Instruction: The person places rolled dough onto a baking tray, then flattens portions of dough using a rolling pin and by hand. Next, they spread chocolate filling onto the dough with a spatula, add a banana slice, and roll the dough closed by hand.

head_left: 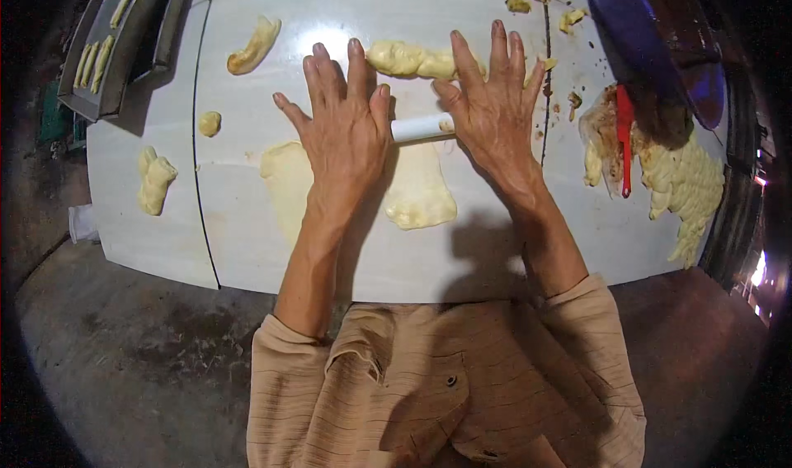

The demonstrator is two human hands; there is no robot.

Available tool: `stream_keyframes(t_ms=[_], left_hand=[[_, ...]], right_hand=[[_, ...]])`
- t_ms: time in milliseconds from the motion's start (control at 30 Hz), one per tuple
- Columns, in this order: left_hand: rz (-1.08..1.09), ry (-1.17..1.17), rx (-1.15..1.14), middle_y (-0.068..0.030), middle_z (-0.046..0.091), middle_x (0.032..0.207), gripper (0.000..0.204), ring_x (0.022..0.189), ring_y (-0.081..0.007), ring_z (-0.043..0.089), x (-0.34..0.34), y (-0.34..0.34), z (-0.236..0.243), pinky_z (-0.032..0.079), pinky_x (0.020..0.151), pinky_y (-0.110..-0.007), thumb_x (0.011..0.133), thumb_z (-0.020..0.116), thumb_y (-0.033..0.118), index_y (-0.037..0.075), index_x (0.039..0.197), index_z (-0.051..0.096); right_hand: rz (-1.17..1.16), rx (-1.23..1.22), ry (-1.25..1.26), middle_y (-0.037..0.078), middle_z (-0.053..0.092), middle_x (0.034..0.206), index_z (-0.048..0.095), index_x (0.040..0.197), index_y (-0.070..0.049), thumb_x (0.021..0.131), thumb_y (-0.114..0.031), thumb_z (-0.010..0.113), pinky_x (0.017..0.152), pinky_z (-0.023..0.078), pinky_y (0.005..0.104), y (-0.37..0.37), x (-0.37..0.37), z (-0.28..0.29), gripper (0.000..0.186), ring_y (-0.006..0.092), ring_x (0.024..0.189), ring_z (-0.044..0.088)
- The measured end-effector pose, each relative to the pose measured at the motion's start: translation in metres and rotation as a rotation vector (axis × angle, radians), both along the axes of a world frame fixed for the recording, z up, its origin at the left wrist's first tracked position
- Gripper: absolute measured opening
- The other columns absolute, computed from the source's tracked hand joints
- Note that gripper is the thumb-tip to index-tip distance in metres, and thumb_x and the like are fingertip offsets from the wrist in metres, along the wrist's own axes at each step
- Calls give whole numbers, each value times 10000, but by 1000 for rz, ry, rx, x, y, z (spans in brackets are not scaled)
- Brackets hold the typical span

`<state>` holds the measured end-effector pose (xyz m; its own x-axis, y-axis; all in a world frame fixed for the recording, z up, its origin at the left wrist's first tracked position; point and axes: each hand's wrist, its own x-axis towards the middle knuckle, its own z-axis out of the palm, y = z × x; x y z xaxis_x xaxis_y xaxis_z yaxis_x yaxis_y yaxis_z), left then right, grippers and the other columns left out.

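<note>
A white rolling pin [422, 127] lies crosswise on the table, its ends hidden beneath my hands. My left hand [345, 130] is spread flat over its left part, fingers stretched away from me. On its right part rests my right hand [497, 117], fingers apart too. Just on my side of the pin is a flattened piece of pale dough [421, 191]. Another flat dough sheet [285, 179] is partly covered by my left forearm. Beyond the pin lies a long lump of dough [404, 59], its right end partly behind my right hand.
Smaller dough pieces [155, 181] lie to the left. A metal tray [91, 88] with dough sticks stands at the far left. To the right, a red knife-like tool [624, 138] lies by a plastic bag with brown filling [601, 134] and a large dough mass [685, 183].
</note>
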<state>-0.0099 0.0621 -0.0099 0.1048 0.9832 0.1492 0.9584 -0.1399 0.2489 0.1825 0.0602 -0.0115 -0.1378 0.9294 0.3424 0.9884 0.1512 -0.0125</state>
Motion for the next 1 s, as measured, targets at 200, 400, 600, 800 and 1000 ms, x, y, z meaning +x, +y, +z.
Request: stream_keyframes(t_ms=[200, 400, 600, 800, 1000], left_hand=[[-99, -5, -128, -308, 164, 1658, 706, 1544, -487, 149, -8, -29, 1, 170, 1149, -765, 1019, 540, 404, 129, 1619, 292], [-324, -144, -120, -288, 163, 1669, 750, 1539, -494, 159, -22, -52, 32, 148, 1185, -724, 1007, 559, 490, 157, 1625, 292], [-175, 7, -133, -292, 249, 1642, 680, 1532, -497, 182, -8, -91, 7, 133, 1134, -786, 1007, 543, 465, 142, 1583, 379], [-243, -31, -141, -219, 298, 1648, 599, 1534, -432, 230, -8, -143, 11, 91, 1168, -748, 1024, 499, 449, 157, 1546, 452], [-293, 24, -135, -183, 288, 1666, 701, 1558, -376, 205, -14, -172, 3, 40, 1142, -773, 986, 569, 532, 179, 1574, 429]], right_hand=[[470, -236, 204, 119, 619, 1195, 666, 1288, -144, 857, -414, 744, 816, 490, 414, -47, 28, 6, 515, 281, 874, 635], [571, -286, 294, 107, 639, 1127, 694, 1213, -133, 872, -369, 713, 777, 494, 419, -64, 30, 51, 415, 282, 915, 634], [355, -293, 116, 149, 511, 1526, 591, 1421, -159, 947, -355, 642, 1113, 334, 540, -99, 8, 22, 515, 330, 1410, 449], [233, -252, 152, 61, 541, 1461, 607, 1381, -247, 854, -326, 766, 1129, 293, 583, -177, 18, 0, 556, 284, 1338, 489], [251, -275, 279, 52, 539, 1196, 677, 1281, -217, 776, -233, 849, 1125, 279, 582, -191, 24, 0, 533, 252, 1205, 488]])
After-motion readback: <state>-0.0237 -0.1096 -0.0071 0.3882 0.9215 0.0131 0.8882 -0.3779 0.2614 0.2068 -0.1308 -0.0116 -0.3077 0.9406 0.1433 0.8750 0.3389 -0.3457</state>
